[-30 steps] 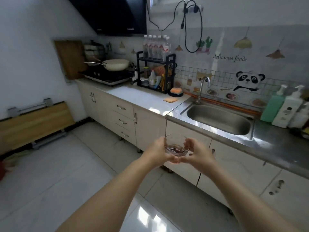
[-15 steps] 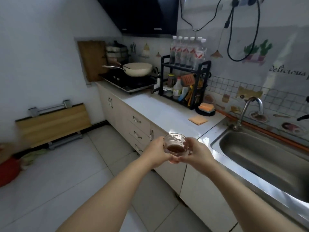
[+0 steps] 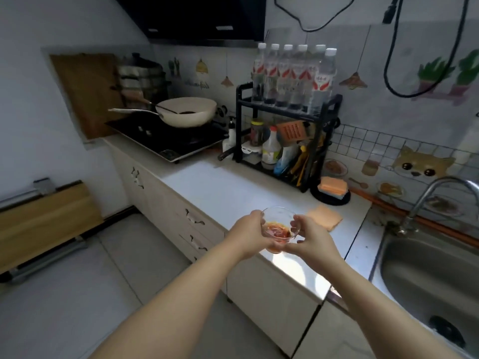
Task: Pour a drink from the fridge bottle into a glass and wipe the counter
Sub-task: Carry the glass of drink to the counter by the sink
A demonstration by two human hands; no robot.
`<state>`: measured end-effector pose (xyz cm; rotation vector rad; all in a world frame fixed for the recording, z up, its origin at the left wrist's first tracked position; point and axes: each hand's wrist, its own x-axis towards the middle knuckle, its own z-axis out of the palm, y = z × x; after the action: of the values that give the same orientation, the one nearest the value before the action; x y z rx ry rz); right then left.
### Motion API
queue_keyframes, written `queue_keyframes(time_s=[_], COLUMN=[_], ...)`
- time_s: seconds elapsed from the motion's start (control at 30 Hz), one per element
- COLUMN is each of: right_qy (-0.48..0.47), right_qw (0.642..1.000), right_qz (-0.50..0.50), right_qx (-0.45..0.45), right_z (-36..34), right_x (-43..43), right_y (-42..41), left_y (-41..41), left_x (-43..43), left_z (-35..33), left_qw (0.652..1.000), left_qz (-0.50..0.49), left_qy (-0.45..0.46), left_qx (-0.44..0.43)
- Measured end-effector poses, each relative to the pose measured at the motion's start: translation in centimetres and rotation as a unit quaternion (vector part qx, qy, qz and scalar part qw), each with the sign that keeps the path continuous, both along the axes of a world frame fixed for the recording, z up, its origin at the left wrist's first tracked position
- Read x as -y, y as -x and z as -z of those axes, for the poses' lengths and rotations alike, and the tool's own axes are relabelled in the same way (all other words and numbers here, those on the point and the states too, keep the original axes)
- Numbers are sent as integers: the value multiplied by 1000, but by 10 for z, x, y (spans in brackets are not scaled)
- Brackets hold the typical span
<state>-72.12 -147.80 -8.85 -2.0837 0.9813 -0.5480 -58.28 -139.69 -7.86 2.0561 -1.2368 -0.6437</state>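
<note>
Nearest, both bare arms reach forward, and the left hand (image 3: 247, 233) and right hand (image 3: 309, 238) meet around one small glass (image 3: 278, 228). Each grip is curled closed against the glass wall from its own side, fingers cupped under the base, so the glass sits upright between the palms. Two hands for so small a thing looks like care against slopping: a shallow pool of reddish-orange drink lies in the bottom, and a level rim keeps it there.

The glass hangs just over the front edge of the white table (image 3: 220, 187), not set down; I judge it is about to be placed on the bare stretch there.

Just beyond the right hand an orange cloth (image 3: 325, 216) lies flat on the table, close by for the wiping yet to come. To the right the steel sink (image 3: 425, 275) opens under its tap (image 3: 440, 193). Farther back a black rack (image 3: 287, 130) carries a row of clear bottles (image 3: 295, 76), and a pale pan (image 3: 186, 111) rests on the hob by the wall.
</note>
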Motion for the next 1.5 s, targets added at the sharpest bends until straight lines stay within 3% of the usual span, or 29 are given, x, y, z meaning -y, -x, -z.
queue_keyframes(time_s=[0.67, 1.5], right_qy=[-88, -98], right_qw=[993, 973], right_qz=[75, 206], right_qx=[-19, -30], right_z=[60, 121], right_x=[192, 208], right_y=[-154, -189], left_y=[-150, -197], left_x=[206, 264], left_z=[55, 124], left_qw=[997, 981], left_qz=[39, 161], left_qy=[-55, -89], left_qx=[-28, -55])
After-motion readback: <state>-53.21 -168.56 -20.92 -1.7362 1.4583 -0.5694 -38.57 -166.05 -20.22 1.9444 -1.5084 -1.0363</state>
